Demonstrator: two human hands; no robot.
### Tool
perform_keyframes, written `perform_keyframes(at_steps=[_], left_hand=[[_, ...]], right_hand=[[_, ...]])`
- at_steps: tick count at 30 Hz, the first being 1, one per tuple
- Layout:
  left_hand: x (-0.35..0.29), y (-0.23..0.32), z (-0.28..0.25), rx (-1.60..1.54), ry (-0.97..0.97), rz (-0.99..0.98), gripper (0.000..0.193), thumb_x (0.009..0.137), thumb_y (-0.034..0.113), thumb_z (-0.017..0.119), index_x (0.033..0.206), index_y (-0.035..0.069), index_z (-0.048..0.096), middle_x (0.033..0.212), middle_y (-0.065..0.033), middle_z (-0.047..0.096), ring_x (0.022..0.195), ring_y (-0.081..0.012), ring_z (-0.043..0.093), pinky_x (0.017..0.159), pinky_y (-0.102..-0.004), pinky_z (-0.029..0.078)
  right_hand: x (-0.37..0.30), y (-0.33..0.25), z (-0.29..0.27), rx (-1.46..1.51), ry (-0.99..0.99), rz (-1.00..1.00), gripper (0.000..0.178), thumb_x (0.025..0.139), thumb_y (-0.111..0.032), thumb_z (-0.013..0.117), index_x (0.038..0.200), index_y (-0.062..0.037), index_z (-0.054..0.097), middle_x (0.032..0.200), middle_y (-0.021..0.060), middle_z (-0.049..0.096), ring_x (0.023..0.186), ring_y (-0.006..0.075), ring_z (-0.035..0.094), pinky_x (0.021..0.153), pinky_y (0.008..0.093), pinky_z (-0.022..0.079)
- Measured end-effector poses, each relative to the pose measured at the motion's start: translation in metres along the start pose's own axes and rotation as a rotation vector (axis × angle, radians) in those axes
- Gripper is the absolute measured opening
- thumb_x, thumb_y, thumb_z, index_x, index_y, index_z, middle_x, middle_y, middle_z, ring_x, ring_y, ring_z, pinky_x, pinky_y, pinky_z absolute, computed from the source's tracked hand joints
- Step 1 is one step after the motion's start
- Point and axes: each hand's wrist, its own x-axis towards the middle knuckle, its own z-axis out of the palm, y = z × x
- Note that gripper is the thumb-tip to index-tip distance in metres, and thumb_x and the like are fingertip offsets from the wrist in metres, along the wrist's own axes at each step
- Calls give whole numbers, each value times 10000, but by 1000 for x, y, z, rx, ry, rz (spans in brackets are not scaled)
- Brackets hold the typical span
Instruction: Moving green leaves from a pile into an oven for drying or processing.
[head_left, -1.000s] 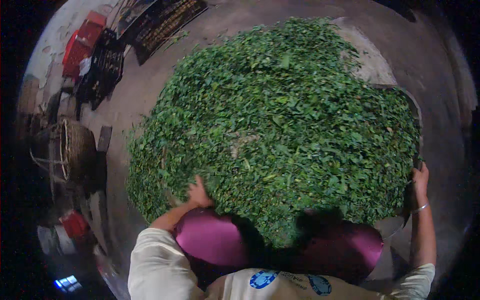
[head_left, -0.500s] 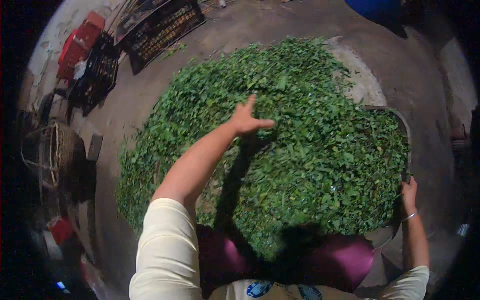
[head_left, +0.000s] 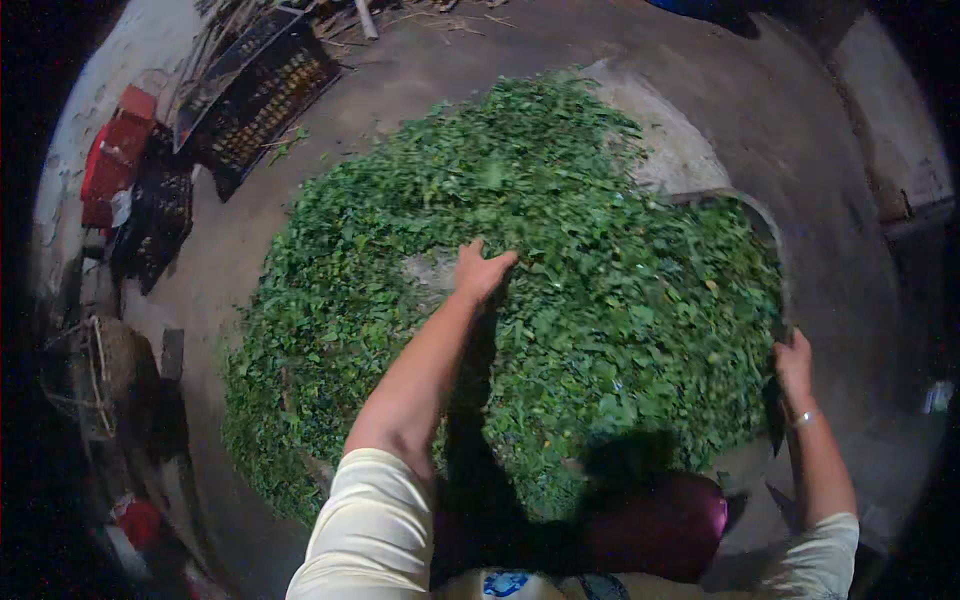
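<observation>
A wide heap of chopped green leaves (head_left: 590, 330) covers the floor in front of me. My left hand (head_left: 480, 272) reaches into its middle, thumb stretched to the right and fingers apart, touching the leaves. Its fingertips are partly hidden among them, and a grey bare patch shows just to their left. At the right, my right hand (head_left: 795, 368) is closed round the edge of a shallow container with a curved rim (head_left: 768, 222). Leaves fill that container and run together with the heap, so most of its body is hidden. A bracelet sits on my right wrist.
Black plastic crates (head_left: 262, 92) and a red object (head_left: 120, 155) stand by the far left wall. A woven basket (head_left: 128, 375) lies at the left. A pale slab (head_left: 665, 130) borders the heap's far side. Something blue (head_left: 700, 12) is at the top edge.
My left hand has come nearer to me through the leaves, and a bare grey patch now shows beside it. My right hand keeps its grip on the rim. The whole view has shifted.
</observation>
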Motion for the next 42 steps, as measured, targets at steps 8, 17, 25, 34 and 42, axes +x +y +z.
perform_keyframes(at_steps=[8, 17, 25, 34, 42], left_hand=[[-157, 126, 74, 83, -229, 470, 645, 574, 304, 615, 1147, 97, 401, 1078, -207, 396, 995, -366, 371, 862, -391, 311], [-176, 138, 4, -65, -574, 889, 517, 659, 62, 551, 1142, 25, 373, 1181, -182, 362, 1126, -250, 320, 911, -320, 280], [-171, 14, -59, 377, -280, 799, 280, 632, 180, 607, 859, 23, 559, 749, -128, 571, 681, -210, 563, 623, -309, 444], [-190, -93, -44, -758, -469, -994, 37, 714, 10, 422, 722, -26, 425, 688, -135, 450, 675, -263, 511, 555, -400, 487], [-193, -30, -13, -211, -298, -898, 159, 741, 148, 473, 687, 0, 493, 564, -90, 483, 470, -211, 470, 408, -362, 379]], right_hand=[[23, 54, 10, -105, 165, -118, 188, 624, -62, 519, 797, 12, 511, 624, 55, 519, 548, 142, 455, 529, 267, 387], [31, 22, -6, 77, -157, -1, 195, 611, -57, 559, 788, 11, 515, 592, 43, 513, 541, 141, 472, 505, 285, 402], [23, -1, -1, 166, -281, -10, 246, 581, -34, 508, 823, 10, 515, 636, 11, 519, 534, 91, 454, 497, 233, 388], [43, 35, 3, -104, -137, -73, 197, 584, -15, 542, 780, 3, 545, 637, 38, 553, 546, 124, 492, 535, 259, 412], [27, 33, -14, -17, -137, 88, 251, 592, 23, 505, 843, 23, 503, 611, 2, 494, 462, 81, 387, 453, 224, 353]])
